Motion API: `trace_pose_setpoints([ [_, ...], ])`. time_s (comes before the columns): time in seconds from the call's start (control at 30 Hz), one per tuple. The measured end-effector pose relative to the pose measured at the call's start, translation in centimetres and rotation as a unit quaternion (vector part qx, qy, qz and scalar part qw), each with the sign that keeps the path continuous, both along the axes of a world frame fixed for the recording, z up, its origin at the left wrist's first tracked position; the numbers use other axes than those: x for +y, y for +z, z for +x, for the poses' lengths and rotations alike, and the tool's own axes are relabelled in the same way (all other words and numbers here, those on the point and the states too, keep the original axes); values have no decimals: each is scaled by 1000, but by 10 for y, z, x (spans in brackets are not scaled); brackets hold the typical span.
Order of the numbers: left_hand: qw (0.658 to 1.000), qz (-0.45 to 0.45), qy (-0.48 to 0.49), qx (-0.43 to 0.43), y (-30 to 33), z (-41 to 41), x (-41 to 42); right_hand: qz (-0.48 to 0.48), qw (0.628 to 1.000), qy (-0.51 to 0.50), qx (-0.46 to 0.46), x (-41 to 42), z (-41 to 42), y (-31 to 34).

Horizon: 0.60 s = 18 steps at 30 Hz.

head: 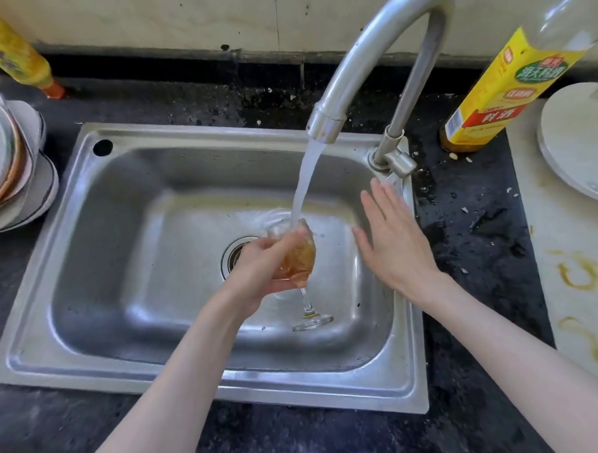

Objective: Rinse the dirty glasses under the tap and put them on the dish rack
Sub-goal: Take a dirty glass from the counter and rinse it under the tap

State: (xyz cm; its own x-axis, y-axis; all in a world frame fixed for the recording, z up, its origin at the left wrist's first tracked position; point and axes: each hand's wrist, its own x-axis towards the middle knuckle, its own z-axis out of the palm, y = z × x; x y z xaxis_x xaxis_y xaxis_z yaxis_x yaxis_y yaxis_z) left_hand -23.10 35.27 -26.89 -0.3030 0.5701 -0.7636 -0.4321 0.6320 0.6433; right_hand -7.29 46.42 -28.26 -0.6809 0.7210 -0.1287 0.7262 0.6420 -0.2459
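My left hand [258, 262] grips the bowl of a stemmed glass [301, 260] over the steel sink [125, 206]. The glass holds brownish liquid, and its stem and foot [312, 321] point down toward me. Water runs from the curved tap [359, 59] straight into the glass's mouth. My right hand [390, 236] hovers flat with fingers spread, just right of the glass and below the tap's handle [399, 163], holding nothing. No dish rack is in sight.
A stack of plates [7, 163] stands on the dark counter at the left. A yellow bottle [19, 50] leans at back left, another yellow-labelled bottle [497, 91] at back right. A round white board [581, 142] lies on the stained surface at the right.
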Motion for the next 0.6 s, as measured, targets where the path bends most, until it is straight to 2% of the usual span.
trace_pose_setpoints([
  [0.07,998,-21,0,-58,-4,-2,2,-52,997,-4,61,-18,-1,6],
  [0.13,990,-55,25,-125,-10,-1,3,-163,980,-65,91,-34,-5,9],
  [0.23,970,-98,55,-217,-19,0,3,-355,907,-191,117,-39,-15,11],
  [0.3,963,-121,43,-238,-25,2,2,-449,849,-252,120,-34,-19,11],
  [0.37,962,-138,24,-236,-28,4,1,-520,801,-272,119,-32,-19,12],
  [0.4,964,-141,16,-225,-30,5,1,-538,791,-270,110,-31,-20,12],
  [0.5,980,-112,17,-161,-32,7,0,-551,794,-247,78,-33,-23,13],
  [0.6,999,-28,19,-40,-31,12,-3,-569,771,-261,117,-37,-30,12],
])
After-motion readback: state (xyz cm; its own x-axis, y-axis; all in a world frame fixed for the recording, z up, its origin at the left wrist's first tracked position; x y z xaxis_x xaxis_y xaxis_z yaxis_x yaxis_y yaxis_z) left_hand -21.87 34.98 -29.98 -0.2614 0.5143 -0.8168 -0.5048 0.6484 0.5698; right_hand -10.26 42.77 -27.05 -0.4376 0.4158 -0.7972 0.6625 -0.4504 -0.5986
